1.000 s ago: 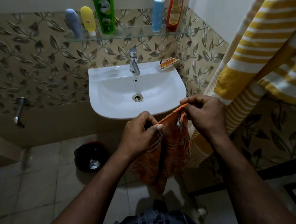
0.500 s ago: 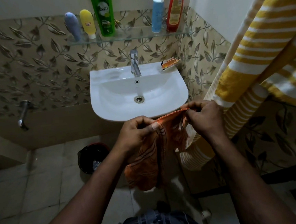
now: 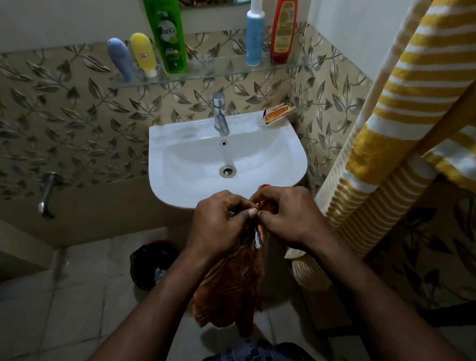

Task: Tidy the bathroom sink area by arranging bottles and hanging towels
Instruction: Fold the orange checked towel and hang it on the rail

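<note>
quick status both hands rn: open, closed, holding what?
Left hand: closed, pinching the top edge of the orange towel.
Right hand: closed, pinching the same towel edge.

A small orange striped cloth towel (image 3: pixel 233 286) hangs bunched in front of the basin, its top edge pinched between the left hand (image 3: pixel 220 223) and the right hand (image 3: pixel 290 216). A big yellow-and-white striped towel (image 3: pixel 426 87) drapes down on the right. On the glass shelf (image 3: pixel 219 67) five bottles stand upright: a grey-blue tube (image 3: pixel 121 58), a yellow tube (image 3: pixel 144 55) and a tall green shampoo bottle (image 3: pixel 167 32) close together, then, apart to the right, a blue-and-white spray bottle (image 3: pixel 255 31) beside a red bottle (image 3: pixel 283 25).
</note>
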